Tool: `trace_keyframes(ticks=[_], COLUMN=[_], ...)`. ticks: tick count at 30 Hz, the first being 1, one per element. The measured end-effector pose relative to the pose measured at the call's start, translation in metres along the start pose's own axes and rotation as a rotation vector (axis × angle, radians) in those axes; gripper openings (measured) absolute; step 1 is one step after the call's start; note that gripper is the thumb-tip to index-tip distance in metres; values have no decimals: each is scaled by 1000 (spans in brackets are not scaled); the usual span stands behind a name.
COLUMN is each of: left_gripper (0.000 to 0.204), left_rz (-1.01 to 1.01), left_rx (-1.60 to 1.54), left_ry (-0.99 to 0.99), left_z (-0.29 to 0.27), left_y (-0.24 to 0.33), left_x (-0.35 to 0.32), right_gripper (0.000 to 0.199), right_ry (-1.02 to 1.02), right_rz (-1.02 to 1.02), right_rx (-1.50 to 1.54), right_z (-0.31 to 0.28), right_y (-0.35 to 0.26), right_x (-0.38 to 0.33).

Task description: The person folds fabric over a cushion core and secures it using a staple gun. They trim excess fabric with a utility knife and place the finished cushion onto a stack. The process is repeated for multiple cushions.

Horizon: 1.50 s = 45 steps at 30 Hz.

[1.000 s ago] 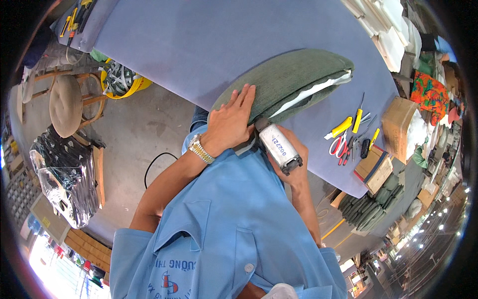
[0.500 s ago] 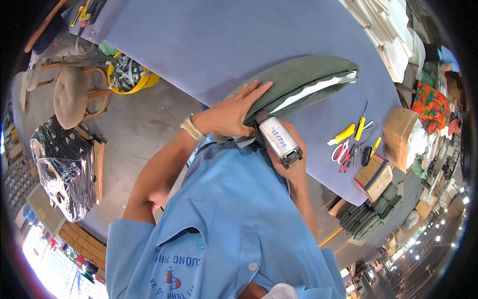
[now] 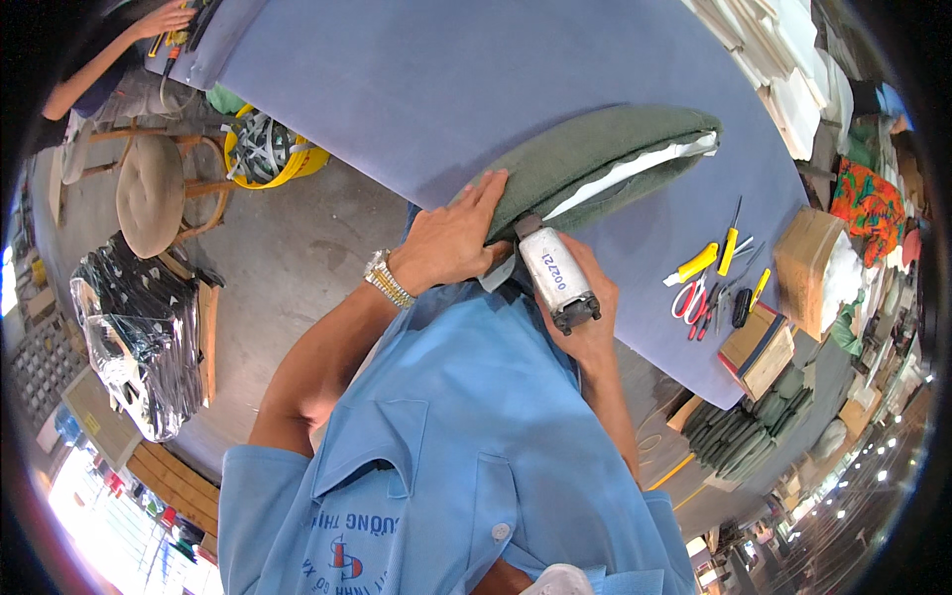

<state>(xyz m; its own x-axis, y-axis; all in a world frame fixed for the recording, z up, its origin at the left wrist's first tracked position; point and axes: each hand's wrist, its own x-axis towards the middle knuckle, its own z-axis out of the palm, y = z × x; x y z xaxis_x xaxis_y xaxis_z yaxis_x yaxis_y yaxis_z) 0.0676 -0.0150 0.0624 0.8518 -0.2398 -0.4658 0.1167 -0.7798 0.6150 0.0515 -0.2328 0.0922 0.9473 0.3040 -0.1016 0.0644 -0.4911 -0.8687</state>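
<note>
A dark green fabric cushion (image 3: pixel 595 149) rests on edge on the table, and a white strip (image 3: pixel 635 178) shows along its open seam. My left hand (image 3: pixel 456 233) grips the cushion's near end, fingers over the fabric and thumb by the seam. A grey strap-like piece (image 3: pixel 499 276) hangs below that thumb. My right hand (image 3: pixel 595 302) is closed round a silver staple gun (image 3: pixel 555 268). The tool's black nose is against the cushion's near lower edge, just right of my left hand. My right fingers are mostly hidden behind the tool.
The grey-blue table (image 3: pixel 416 79) holds scissors (image 3: pixel 687 302), a yellow-handled screwdriver (image 3: pixel 729 248) and a cardboard box (image 3: pixel 805 263). White sheets (image 3: pixel 783 79) are stacked far right. Left of the table stand a yellow basket (image 3: pixel 283 174) and a round-cushioned chair (image 3: pixel 152 193). Another person's hand (image 3: pixel 167 18) reaches in at upper left.
My left hand has slid slightly down and left along the cushion, its fingers drawn closer together. The staple gun stays at the near edge. Another person's arm has come in at upper left.
</note>
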Motion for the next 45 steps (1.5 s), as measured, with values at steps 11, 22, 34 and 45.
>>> trace_keyframes(ticks=[11, 22, 34, 45], left_gripper=[95, 95, 100, 94], left_rz=[71, 119, 52, 81], left_rx=[62, 25, 65, 19], left_ry=[135, 211, 183, -39], left_z=[15, 14, 22, -34], left_y=[0, -4, 1, -9], left_x=[-4, -4, -8, 21], right_gripper=[54, 53, 52, 56], right_ry=[-75, -59, -81, 269], right_rz=[60, 17, 91, 62], right_rx=[-6, -30, 46, 138], right_z=[-6, 0, 8, 16], right_y=[-3, -3, -1, 1], right_x=[-6, -8, -13, -29])
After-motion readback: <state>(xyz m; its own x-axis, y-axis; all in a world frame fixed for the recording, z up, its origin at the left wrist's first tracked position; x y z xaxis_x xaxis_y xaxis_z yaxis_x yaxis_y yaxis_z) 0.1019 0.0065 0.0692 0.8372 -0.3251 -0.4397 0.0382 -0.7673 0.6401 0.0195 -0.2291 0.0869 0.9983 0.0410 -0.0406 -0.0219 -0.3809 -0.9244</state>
